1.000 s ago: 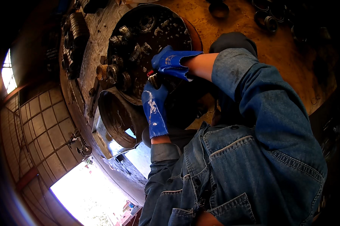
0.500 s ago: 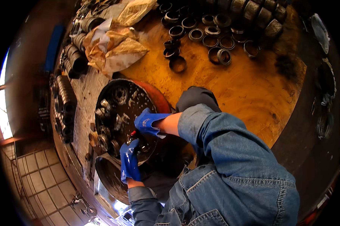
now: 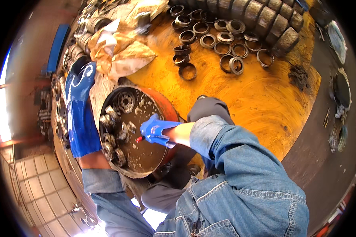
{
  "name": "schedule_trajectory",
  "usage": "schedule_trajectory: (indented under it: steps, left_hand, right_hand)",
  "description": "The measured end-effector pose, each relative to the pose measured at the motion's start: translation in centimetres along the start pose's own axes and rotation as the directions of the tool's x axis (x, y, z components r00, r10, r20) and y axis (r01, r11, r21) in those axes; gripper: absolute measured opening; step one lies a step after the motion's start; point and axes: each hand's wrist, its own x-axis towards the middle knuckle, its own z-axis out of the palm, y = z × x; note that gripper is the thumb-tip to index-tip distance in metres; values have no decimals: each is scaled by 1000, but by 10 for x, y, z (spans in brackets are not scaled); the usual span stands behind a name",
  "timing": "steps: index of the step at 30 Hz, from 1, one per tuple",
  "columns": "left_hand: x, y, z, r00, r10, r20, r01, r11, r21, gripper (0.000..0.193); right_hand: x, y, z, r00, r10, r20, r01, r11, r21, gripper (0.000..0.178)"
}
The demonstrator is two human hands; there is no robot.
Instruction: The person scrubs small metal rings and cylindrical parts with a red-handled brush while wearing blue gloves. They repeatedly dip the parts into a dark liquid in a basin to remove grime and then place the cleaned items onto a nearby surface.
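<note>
My left hand [image 3: 82,108], in a long blue rubber glove, reaches over the left bench beside dark stacked rings. Its fingertips are partly hidden, and I cannot make out whether they grip anything. Over a round orange-red tub [image 3: 168,106] of murky brown liquid, my right hand [image 3: 153,129], also blue-gloved, is closed on a small tool with a red end [image 3: 139,139]; the rest of the tool is hidden in the fist. Inside the tub a ring-shaped bearing [image 3: 126,101] sits at the far side, and several wet metal parts [image 3: 111,112] lie along the left wall.
Loose metal rings [image 3: 207,40] spread over the oily yellow bench top [image 3: 241,102], with rows of larger dark rings [image 3: 264,23] behind. Crumpled tan sacking [image 3: 122,51] lies beyond the tub. My dark-clad knee [image 3: 209,110] rises right of it. Tools and wire coils [image 3: 337,138] hang far right.
My left hand has left the tub's near edge, where it worked beside the right hand, and swung far left to the stacked rings. My right hand stays over the tub with the red-ended tool.
</note>
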Motion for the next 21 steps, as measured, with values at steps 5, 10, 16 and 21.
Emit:
schedule_trajectory:
  steps: [5,10,16,21]
  left_hand:
    - [-82,-55,-40,961,-277,29,277,960,-27,47]
    - [-218,-135,-29,840,-536,81,529,843,97,45]
    - [-382,-258,0,623,-771,133,770,634,72,70]
    - [-370,-267,24,629,-766,133,715,637,287,87]
  right_hand:
    - [4,-23,4,960,-125,-251,114,992,-59,18]
    - [0,-8,-7,1000,23,-12,-22,997,74,31]
    - [13,-30,4,994,81,73,-80,997,-12,32]
    - [29,-27,9,984,147,105,-142,988,-61,35]
